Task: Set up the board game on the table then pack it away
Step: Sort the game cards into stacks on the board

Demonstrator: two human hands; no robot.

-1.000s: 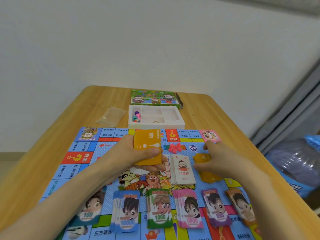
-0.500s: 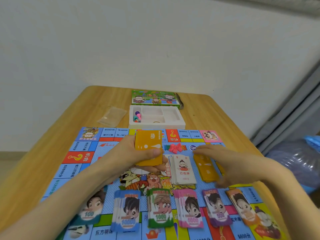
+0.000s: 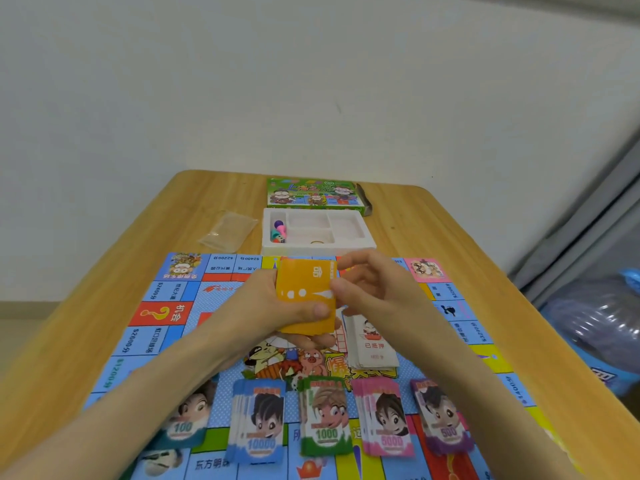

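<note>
Though beyond orange cards (image 3: 299, 280) — white tray (image 3: 360, 247).

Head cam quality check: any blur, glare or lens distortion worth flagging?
Head view: even, soft light, no glare on the board; wide-angle warp bows the table edges; the money stacks near the bottom edge are smeared, while the orange cards gripped by the left hand, right hand at their edge, look fairly sharp.

Left hand (image 3: 277, 306) grips orange card stack (image 3: 306, 296); right hand (image 3: 370, 292) pinches its edge.
</note>
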